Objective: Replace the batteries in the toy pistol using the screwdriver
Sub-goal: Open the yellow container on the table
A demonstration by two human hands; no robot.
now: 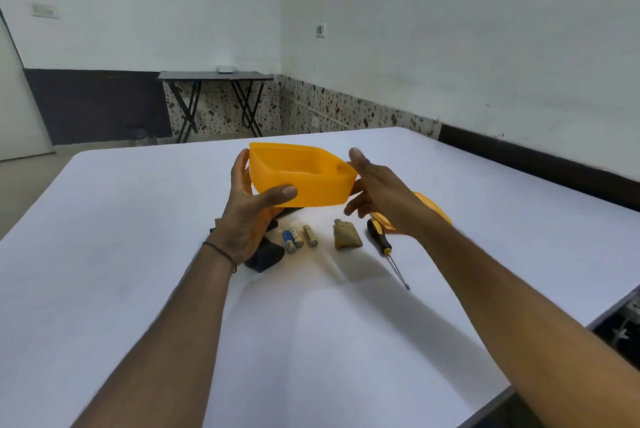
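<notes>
My left hand [247,216] grips an orange plastic container [304,178] by its left end and holds it above the white table [138,219]. My right hand [377,192] touches the container's right end with straight fingers. Under my left hand lies the black toy pistol [265,256], mostly hidden. Three batteries [299,237] lie side by side to its right. A tan battery cover [346,238] sits beyond them. The screwdriver [386,247], with a black and yellow handle, lies further right.
An orange lid [433,209] lies on the table behind my right wrist, partly hidden. The table's right edge runs close to my right forearm. A dark folding table [214,77] stands by the far wall.
</notes>
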